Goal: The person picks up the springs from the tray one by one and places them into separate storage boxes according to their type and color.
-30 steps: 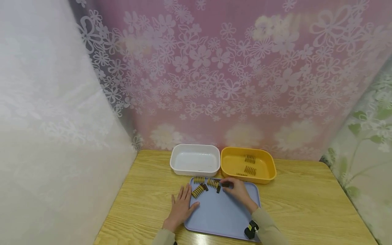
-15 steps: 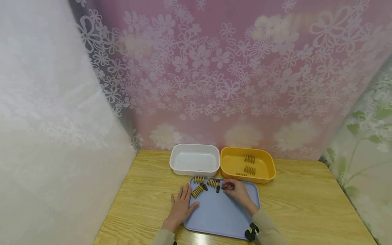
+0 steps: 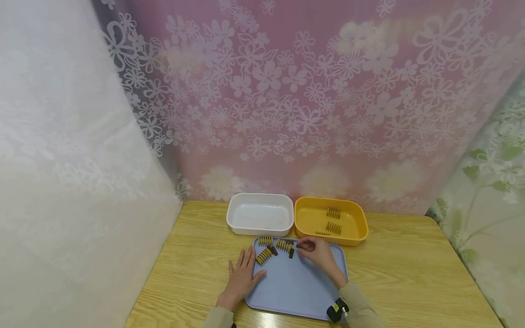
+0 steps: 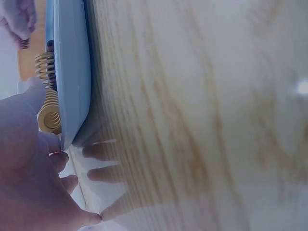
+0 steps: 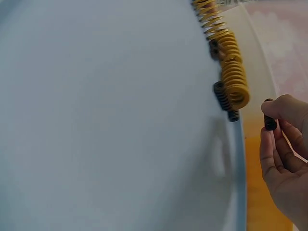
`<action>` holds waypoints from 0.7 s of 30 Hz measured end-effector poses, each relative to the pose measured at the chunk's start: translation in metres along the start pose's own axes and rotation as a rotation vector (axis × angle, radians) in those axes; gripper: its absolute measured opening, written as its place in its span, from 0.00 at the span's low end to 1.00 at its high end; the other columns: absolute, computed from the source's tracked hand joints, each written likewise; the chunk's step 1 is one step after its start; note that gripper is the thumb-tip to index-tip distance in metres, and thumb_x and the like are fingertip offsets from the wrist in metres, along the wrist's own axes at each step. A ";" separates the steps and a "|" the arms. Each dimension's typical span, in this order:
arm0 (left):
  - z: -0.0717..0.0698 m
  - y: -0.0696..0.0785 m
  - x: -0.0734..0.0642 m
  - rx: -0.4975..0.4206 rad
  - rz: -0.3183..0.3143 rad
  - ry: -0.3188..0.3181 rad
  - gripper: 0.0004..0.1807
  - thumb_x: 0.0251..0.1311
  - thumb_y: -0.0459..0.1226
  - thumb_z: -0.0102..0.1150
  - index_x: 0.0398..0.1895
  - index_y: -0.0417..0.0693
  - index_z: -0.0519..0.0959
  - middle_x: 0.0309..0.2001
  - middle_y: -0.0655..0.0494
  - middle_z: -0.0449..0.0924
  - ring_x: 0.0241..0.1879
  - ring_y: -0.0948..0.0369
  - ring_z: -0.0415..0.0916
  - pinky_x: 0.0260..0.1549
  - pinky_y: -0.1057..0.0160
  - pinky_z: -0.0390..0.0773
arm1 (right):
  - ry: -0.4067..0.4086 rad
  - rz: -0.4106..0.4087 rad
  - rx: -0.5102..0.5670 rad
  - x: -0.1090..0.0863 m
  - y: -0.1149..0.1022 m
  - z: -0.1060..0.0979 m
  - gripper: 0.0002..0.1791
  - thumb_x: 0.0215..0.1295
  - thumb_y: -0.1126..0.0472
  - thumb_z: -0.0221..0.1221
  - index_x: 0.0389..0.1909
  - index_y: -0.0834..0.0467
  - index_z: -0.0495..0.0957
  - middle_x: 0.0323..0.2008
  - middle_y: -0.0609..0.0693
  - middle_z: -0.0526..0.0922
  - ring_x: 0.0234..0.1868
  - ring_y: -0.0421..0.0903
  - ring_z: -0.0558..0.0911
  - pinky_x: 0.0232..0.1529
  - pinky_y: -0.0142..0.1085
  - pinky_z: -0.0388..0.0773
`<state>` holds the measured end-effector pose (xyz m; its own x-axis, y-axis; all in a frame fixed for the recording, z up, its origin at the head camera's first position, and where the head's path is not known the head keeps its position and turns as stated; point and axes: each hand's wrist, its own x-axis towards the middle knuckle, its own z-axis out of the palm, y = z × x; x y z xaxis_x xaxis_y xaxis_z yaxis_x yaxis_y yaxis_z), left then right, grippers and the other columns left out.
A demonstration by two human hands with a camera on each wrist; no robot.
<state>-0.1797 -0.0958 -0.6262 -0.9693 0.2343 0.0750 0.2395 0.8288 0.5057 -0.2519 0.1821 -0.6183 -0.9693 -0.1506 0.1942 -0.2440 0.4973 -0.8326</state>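
Observation:
My right hand pinches a small dark coil spring between thumb and fingertips, above the far right part of the blue tray. My left hand lies spread at the tray's left edge, its thumb over the tray and its other fingers stretched forward. Near that hand, several yellow springs lie at the tray's far left: one yellow spring slants beside the fingers, and another yellow spring is farther right. Small dark springs lie beside the yellow ones.
Behind the tray stand a white bin and, to its right, a yellow bin with several brownish springs inside. The wooden table extends to both sides. A floral curtain hangs behind.
My right hand has picked a small dark spring up from the tray and now holds it slightly above. The left hand has stayed in place.

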 end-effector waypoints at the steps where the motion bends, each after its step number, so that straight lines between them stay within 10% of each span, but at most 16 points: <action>1: 0.001 0.000 0.000 0.001 -0.001 -0.001 0.44 0.69 0.53 0.58 0.77 0.34 0.58 0.77 0.38 0.56 0.76 0.35 0.51 0.62 0.19 0.45 | 0.005 0.001 0.008 0.000 -0.003 -0.001 0.11 0.54 0.73 0.72 0.36 0.59 0.87 0.32 0.48 0.87 0.30 0.36 0.81 0.33 0.29 0.81; 21: 0.002 -0.002 0.001 0.006 -0.006 -0.001 0.44 0.70 0.54 0.57 0.78 0.35 0.57 0.78 0.39 0.56 0.76 0.36 0.51 0.63 0.20 0.45 | 0.036 -0.013 -0.002 0.019 -0.044 -0.018 0.11 0.57 0.72 0.71 0.41 0.62 0.86 0.36 0.53 0.86 0.35 0.43 0.82 0.38 0.30 0.81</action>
<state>-0.1807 -0.0963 -0.6289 -0.9707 0.2293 0.0713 0.2336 0.8334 0.5008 -0.2598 0.1728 -0.5682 -0.9664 -0.1259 0.2239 -0.2568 0.4973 -0.8287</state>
